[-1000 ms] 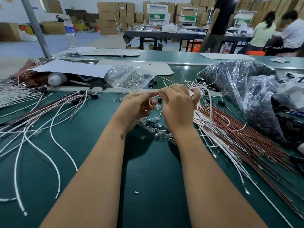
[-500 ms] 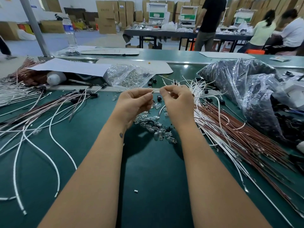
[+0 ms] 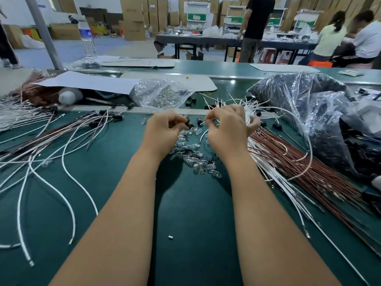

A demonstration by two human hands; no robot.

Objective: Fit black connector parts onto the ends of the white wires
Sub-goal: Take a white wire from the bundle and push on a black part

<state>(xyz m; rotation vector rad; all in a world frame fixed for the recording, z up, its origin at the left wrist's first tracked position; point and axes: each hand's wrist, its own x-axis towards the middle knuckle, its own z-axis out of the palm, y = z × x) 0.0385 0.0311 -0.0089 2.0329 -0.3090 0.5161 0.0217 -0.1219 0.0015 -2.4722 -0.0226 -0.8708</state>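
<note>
Head view: small black connector pinched; thin white wire bare-tipped.

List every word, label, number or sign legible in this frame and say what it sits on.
None can be read.
Water bottle: blue label, print too blurred.
Cardboard boxes: dark printed marks and a small blue sticker, too small to read.
Blue sign on the far wall: illegible.
Packet on the far bench: print too small.

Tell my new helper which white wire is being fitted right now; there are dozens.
Start at the right hand, beside the red-brown wire bundle. The white wire pinched in its fingertips curves down under the palm. Unlike the others, its tip is lifted toward the black connector in the left hand.
</note>
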